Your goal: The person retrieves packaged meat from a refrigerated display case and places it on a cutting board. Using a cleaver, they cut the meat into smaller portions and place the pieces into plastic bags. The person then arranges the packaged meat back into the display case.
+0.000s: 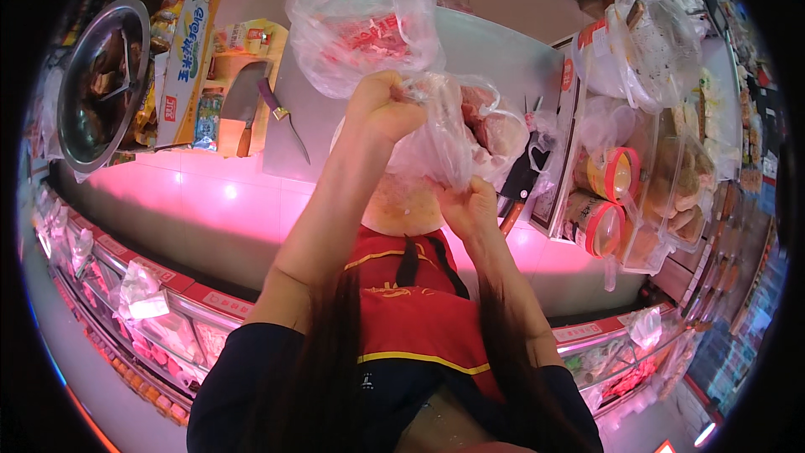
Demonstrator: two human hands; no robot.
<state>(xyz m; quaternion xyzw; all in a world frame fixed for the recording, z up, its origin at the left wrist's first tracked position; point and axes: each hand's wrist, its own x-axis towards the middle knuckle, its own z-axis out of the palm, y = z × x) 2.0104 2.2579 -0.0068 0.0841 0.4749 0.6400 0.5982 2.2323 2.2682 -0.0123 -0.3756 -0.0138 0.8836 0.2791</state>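
Note:
My left hand (387,107) grips the upper part of a clear plastic bag (443,129), fingers closed on the film. Lower down, my right hand (468,204) pinches the same bag near its edge. Raw meat (484,116) lies at the bag's right side, partly covered by film. Beneath it is a round, worn chopping block (402,207), mostly hidden by the bag and my arms. Just beyond my left hand, another clear bag (365,25) with cut raw meat (377,41) sits on the grey worktop (490,28).
To the left are a cleaver (242,97), a purple-handled knife (277,107), a carton of packets (185,53) and a steel bowl (135,19). A wooden-handled blade (510,220), plastic tubs (597,226) and a filled bag (654,44) are to the right. Meat display cases (182,302) flank me.

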